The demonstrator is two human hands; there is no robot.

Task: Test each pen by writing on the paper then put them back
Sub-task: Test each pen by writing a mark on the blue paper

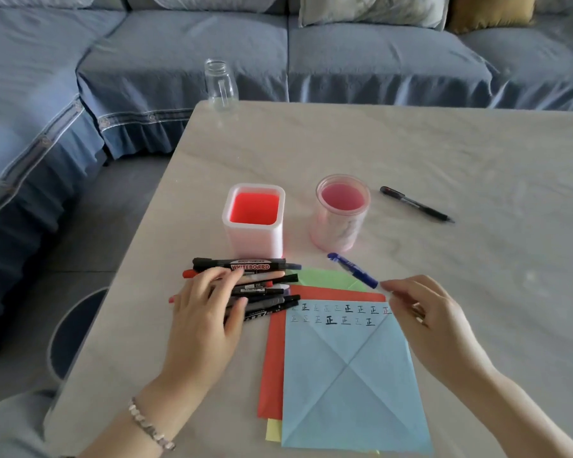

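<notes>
Table [444, 153] — blue pen [353, 271] lies diag., far-left to near-right.

Home living rm: blue sofa [344, 54] w/ cushions [371, 8] behind table [444, 143].

The single view comes from a wide-angle camera worn on the person's head. It looks forward and steeply down over the pale surface [411, 143] from its near edge, close enough that both forearms enter from the bottom of the frame and the left hand [205, 312] and right hand [434, 322] fill much of the lower half. The surface's far left corner sits at upper middle by the clear bottle [220, 85], its left edge runs diagonally down to the lower left, and the blue sofa [212, 44] spans the top beyond the far edge.
</notes>
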